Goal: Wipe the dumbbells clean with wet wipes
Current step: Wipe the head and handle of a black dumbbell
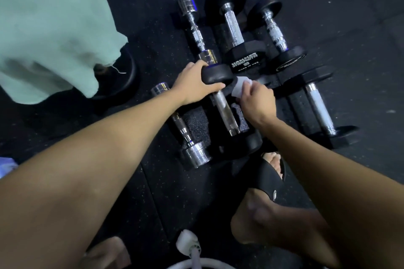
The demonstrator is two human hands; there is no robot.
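Both my hands were on one black dumbbell (223,102) that lay in the middle of the group on the dark rubber floor (328,6). My left hand (194,85) curled over its far round head, fingers wrapped on the rim, tipping that end up while the near head stayed down by my foot. My right hand (258,100) pinched a crumpled white wet wipe (240,87) and pressed it against the inner face of the raised head, just beside the steel handle.

I judged the weight heavy and rigid, its rubber head giving good grip and the polished bar likely slick once damp, so holding it by the head seemed the safer place. The wipe was soft and limp and would bunch easily.

My left arm reached out nearly straight; my right was bent in from the side, wrist cocked down.

Close around lay other weights: a chrome dumbbell (183,129) just left, touching or nearly so, another chrome one (194,30) farther off, a hex-headed one (236,28) with white lettering, and more to the right. A pale green cloth (50,28) hung at upper left. My sandal (269,172) sat near the low head.
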